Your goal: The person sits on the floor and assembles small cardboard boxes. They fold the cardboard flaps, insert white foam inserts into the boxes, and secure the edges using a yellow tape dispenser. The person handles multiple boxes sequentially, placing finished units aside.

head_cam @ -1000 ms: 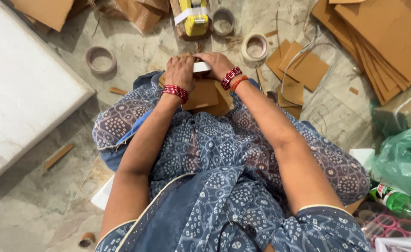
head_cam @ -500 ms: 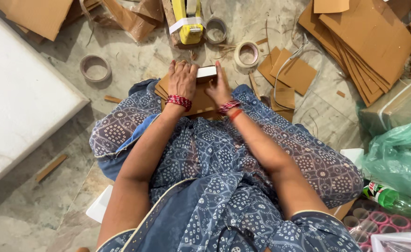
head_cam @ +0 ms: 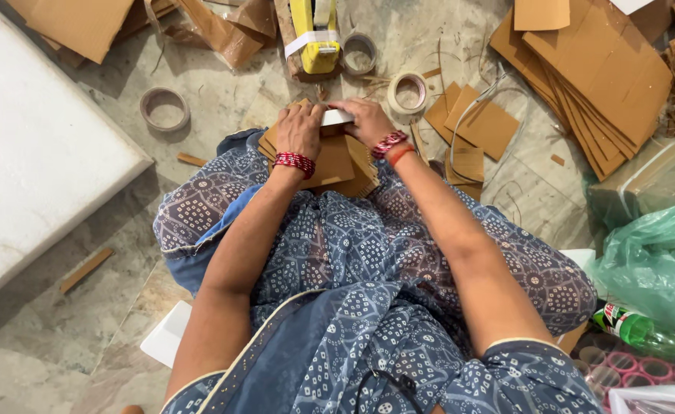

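Both hands, left [head_cam: 301, 129] and right [head_cam: 364, 121], pinched a white piece [head_cam: 337, 116] over stacked cardboard [head_cam: 336, 162]; uneven pressure risked toppling the stack

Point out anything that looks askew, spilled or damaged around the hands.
Nothing looks spilled. The cardboard pieces under the left hand and right hand are fanned unevenly, not squared, with a small white piece held on top. Cardboard scraps and tape rolls lie scattered over the floor.
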